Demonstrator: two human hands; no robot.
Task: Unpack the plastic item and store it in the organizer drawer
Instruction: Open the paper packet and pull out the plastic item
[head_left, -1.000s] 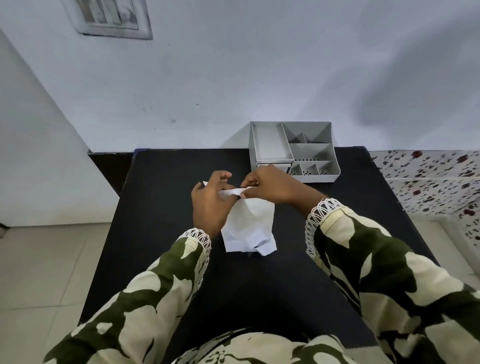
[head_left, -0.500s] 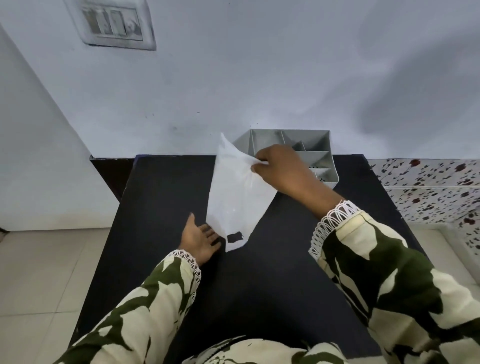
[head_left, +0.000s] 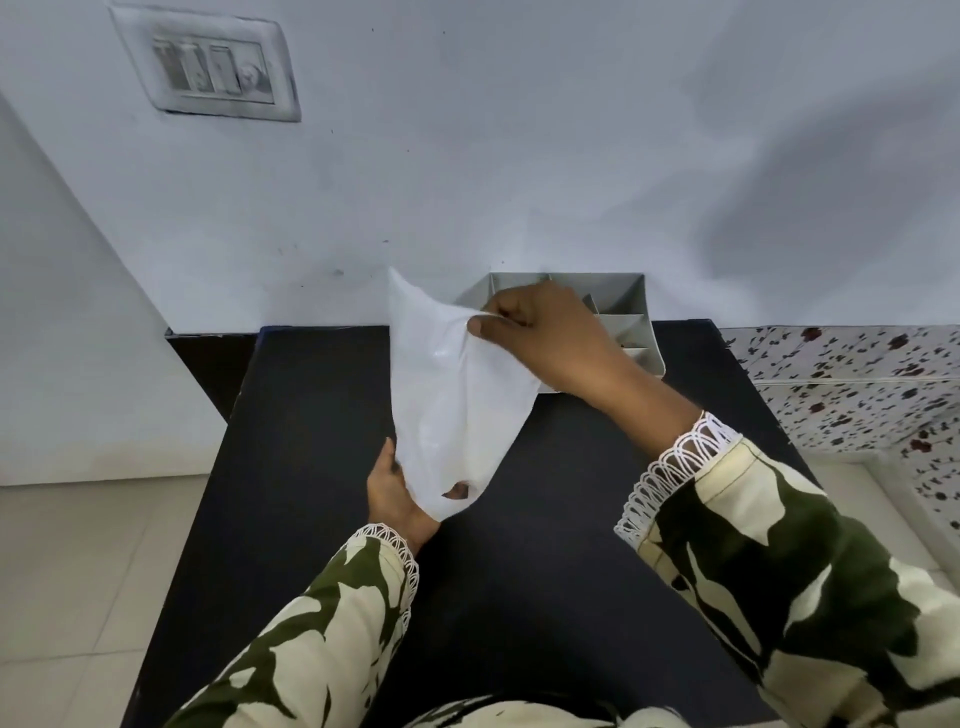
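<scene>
Left hand (head_left: 395, 493) now risen, gripping white bag (head_left: 452, 405) bottom; right hand (head_left: 540, 338) pinching its top.

Black table (head_left: 322, 519), matte top, set against the wall. Grey compartmented organizer (head_left: 631, 312) stands at its far edge (partly hidden).

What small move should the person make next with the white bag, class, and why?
Probably draw the item out through the bottom of the white plastic bag. The right hand pinches its top and holds it lifted over the black table, the left hand is at its lower end, and the grey organizer waits behind. The item itself cannot be seen.
</scene>
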